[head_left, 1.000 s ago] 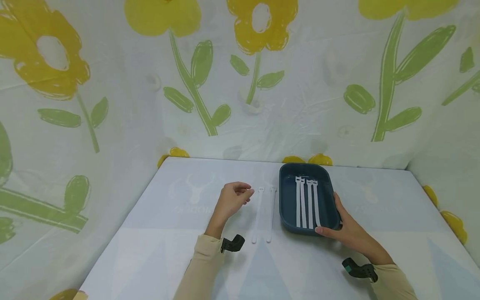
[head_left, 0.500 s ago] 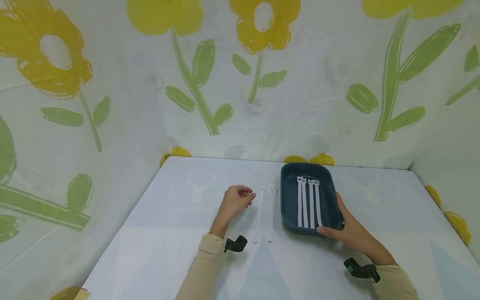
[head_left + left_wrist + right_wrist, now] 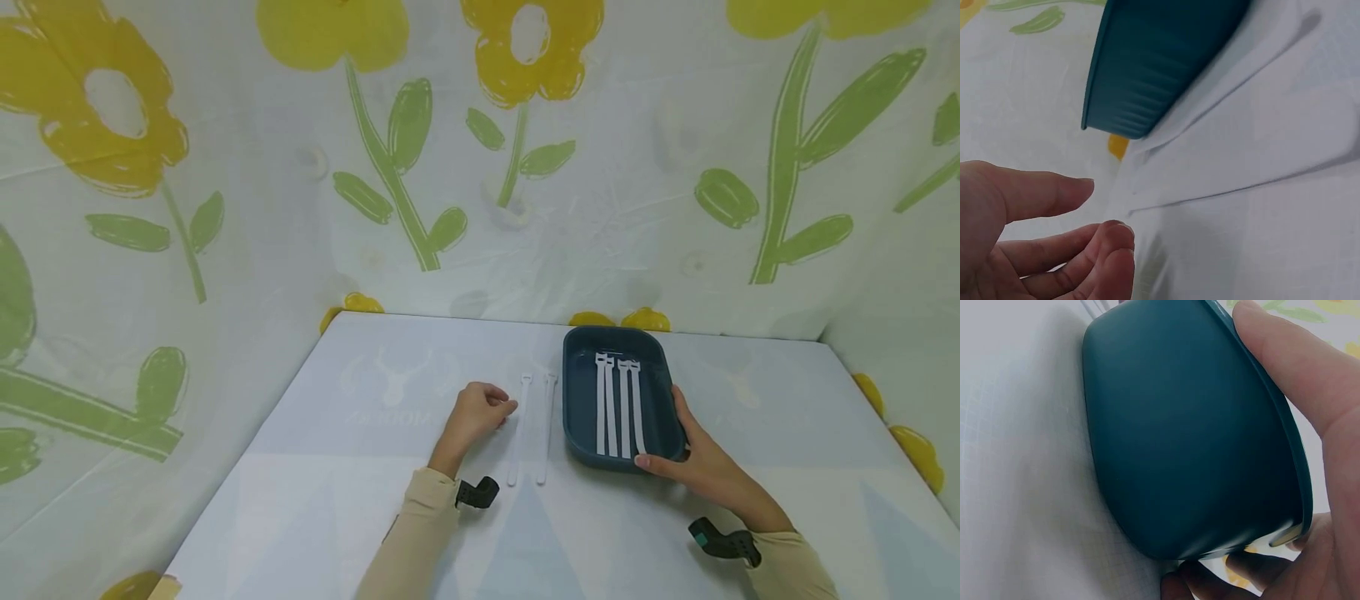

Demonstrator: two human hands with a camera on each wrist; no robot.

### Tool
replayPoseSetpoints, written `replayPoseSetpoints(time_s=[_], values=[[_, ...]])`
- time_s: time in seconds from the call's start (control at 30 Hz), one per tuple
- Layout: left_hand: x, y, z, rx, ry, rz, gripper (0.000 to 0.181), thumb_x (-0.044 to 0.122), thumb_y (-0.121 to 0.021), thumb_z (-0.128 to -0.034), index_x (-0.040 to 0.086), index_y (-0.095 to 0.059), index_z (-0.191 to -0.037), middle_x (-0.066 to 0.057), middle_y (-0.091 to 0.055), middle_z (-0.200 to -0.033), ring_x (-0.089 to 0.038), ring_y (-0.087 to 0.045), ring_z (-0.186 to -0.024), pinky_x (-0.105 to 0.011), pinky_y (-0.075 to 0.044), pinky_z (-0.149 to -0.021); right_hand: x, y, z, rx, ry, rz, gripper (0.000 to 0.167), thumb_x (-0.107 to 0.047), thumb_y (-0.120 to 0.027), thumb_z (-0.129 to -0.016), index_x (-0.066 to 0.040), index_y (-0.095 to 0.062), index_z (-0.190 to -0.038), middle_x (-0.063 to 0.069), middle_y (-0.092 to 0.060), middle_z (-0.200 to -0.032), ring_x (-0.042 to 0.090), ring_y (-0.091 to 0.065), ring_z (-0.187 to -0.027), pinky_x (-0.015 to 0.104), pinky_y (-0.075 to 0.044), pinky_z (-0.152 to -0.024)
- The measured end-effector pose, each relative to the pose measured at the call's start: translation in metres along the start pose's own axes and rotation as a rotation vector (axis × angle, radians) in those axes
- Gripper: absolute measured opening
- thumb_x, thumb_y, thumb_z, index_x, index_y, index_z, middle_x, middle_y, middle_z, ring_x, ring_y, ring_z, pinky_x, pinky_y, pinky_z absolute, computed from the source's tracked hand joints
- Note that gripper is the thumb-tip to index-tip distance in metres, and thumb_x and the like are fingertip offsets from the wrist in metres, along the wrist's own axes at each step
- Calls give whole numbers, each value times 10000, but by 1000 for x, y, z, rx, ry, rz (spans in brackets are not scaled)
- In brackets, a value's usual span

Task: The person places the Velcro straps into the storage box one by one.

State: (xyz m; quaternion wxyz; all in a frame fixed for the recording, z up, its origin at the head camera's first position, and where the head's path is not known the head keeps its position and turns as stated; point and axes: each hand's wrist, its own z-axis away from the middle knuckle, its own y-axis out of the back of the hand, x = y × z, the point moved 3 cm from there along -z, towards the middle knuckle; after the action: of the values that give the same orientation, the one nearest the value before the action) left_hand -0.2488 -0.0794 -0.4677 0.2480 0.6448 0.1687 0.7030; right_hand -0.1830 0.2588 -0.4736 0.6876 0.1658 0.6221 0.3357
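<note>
My left hand [image 3: 480, 412] hovers just left of two white cable-tie straps [image 3: 519, 433] lying side by side on the table. In the left wrist view, a gap separates its thumb [image 3: 1054, 194] from its loosely bent fingers, which hold nothing. My right hand [image 3: 701, 458] grips a dark teal tray [image 3: 568, 408] at its near right corner. The right wrist view has the thumb [image 3: 1291, 356] on the tray's rim and the other fingers beneath and around the side. Several matching straps [image 3: 624, 408] lie lengthwise inside the tray, slotted heads at the far end.
A white table [image 3: 315, 508] with faint printed patterns spreads under everything. Behind it and at both sides hangs a flower-printed curtain [image 3: 600, 242]. Each wrist wears a small black camera [image 3: 480, 493].
My left hand has come slightly nearer to me and to the right, closer to the left strap. The right hand and the tray stay where they were.
</note>
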Motion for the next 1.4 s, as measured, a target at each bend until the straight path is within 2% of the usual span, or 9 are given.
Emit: replayPoseSetpoints(time_s=[0.4, 0.7, 1.0, 1.17, 1.4], values=[[-1, -10, 4, -10, 6, -84, 270, 210, -755, -931, -33, -731, -1048, -119, -777, -884, -136, -686, -697, -272, -552, -654, 2, 0, 2, -5, -20, 5, 1295, -474, -781, -874, -209, 240, -1624, 332, 24, -1699, 641, -147, -1502, 813, -279, -1108], [2, -15, 7, 31, 14, -162, 241, 207, -775, -904, -11, -744, -1001, -115, -763, -919, -182, -692, -790, -347, -587, -722, 3, 1, 3, -5, -16, -2, 1287, -459, -780, -879, -225, 244, -1622, 327, 28, -1701, 635, -153, -1503, 814, -274, -1110], [5, -17, 10, 30, 44, -194, 220, 195, -796, -886, 2, -728, -966, -97, -730, -885, -180, -652, -778, -335, -565, -716, 3, 0, 3, -4, -9, -1, 1280, -454, -777, -882, -233, 244, -1623, 323, 26, -1703, 630, -161, -1502, 814, -279, -1108], [7, -20, 12, 29, 35, -210, 201, 166, -820, -864, 8, -707, -919, -97, -705, -851, -184, -619, -752, -333, -541, -690, 3, 0, 3, -6, -15, 6, 1282, -466, -775, -882, -231, 245, -1622, 318, 30, -1705, 629, -160, -1504, 812, -285, -1107], [7, -20, 11, 34, 23, -240, 188, 127, -836, -844, 6, -712, -915, -124, -723, -914, -213, -654, -803, -365, -565, -725, 3, 1, 4, -10, -19, 0, 1282, -460, -776, -885, -229, 248, -1621, 324, 34, -1702, 636, -154, -1501, 815, -287, -1101]])
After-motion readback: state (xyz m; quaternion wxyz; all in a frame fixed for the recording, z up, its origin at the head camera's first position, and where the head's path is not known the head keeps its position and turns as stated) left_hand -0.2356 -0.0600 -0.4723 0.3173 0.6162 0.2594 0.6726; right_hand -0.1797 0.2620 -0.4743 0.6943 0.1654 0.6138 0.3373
